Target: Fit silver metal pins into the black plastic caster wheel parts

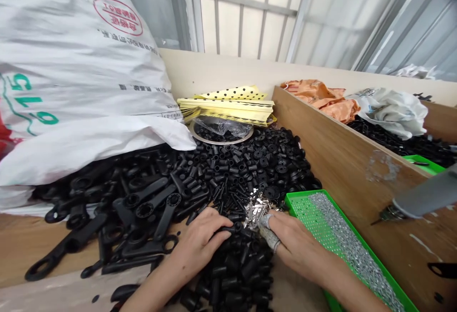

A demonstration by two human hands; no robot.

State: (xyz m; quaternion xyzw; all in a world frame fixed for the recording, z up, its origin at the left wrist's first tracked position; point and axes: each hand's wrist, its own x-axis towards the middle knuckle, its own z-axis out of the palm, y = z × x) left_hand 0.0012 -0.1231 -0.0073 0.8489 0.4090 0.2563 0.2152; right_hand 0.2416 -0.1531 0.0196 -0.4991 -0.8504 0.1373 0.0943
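Note:
My left hand [200, 240] lies on a heap of small black plastic tubes [235, 264], fingers curled down into the pieces. My right hand [296, 245] rests just to the right of it, with fabric wraps on two fingers, fingertips pinched at a small pile of shiny metal clips [259, 207]. What the fingers of either hand grip, if anything, is hidden among the parts. Long black plastic handles with ring ends [143, 212] are spread to the left of my hands.
A green tray [303, 207] holding silver screws sits to the right against a wooden divider [342, 159]. A big white sack [71, 78] leans at the left. Folded yellow paper [228, 105] and a round metal bowl [221, 133] lie behind. A power tool tip [392, 214] juts in at right.

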